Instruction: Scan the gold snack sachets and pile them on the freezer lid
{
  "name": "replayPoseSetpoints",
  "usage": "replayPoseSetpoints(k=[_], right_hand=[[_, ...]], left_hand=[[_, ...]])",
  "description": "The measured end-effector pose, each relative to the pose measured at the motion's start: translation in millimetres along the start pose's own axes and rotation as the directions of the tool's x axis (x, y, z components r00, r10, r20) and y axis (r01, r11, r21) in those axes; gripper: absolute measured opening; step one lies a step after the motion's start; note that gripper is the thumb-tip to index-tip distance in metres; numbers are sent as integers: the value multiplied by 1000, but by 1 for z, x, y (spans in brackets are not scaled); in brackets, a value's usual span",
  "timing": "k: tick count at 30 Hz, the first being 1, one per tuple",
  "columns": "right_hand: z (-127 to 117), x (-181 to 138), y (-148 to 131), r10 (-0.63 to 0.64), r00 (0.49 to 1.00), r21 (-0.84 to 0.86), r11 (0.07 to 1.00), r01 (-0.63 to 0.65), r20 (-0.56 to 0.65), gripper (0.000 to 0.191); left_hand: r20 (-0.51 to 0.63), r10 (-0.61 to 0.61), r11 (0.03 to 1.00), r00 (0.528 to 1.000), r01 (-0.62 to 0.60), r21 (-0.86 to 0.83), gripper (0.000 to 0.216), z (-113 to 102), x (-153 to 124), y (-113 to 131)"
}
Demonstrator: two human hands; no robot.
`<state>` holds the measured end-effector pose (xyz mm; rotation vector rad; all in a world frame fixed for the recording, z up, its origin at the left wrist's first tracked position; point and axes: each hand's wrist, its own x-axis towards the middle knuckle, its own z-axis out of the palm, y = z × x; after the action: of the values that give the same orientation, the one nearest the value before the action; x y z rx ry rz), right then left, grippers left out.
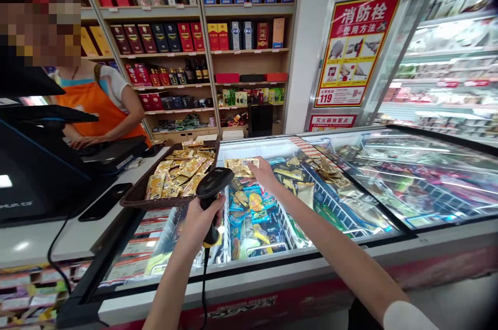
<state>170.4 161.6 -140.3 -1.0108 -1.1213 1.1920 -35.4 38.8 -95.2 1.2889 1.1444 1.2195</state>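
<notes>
Two hands out over the freezer [350, 256]. Grips the scanner [213, 182] in the left hand [198, 223], fingers curled tight round the handle, head raised and tipped toward the far edge, cable [204, 278] hanging down past the near edge. Reaches with the right hand [264, 174] into the open bay, fingers close together and laid on a gold packet [241, 165]; cannot tell whether pinching it or only touching.

Finds that packet at the far edge of the open bay, flat on top of the other stock, near the basket [155, 203].

Looks early yet, judging by how things lie: packet reached but not lifted, scanner ready in hand but not aimed squarely at it, no beam to be seen. Leaves many like packets heaped in the basket, which sits at the counter [78, 239] edge and juts over the freezer's far left corner.

Shows a phone [104, 201] lying on the counter beside the basket. Shows a co-worker in an orange apron behind the till [35, 164], one hand [83, 141] resting on it. Keeps glass lids [428, 174] shut over the right-hand bays.
</notes>
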Motion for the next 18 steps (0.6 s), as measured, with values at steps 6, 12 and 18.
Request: replayPoseSetpoints(k=[6, 12, 18], right_hand=[[-68, -27, -15, -30, 989, 48, 998, 37, -143, 31], [-105, -20, -15, -250, 933, -207, 958, 199, -259, 36], [-113, -22, 12, -403, 915, -799, 549, 243, 1, 27]], left_hand=[[78, 37, 999, 996, -38, 9, 32, 31, 19, -5], [100, 59, 998, 993, -59, 0, 30, 69, 31, 2], [101, 36, 999, 994, -35, -9, 28, 80, 31, -4]])
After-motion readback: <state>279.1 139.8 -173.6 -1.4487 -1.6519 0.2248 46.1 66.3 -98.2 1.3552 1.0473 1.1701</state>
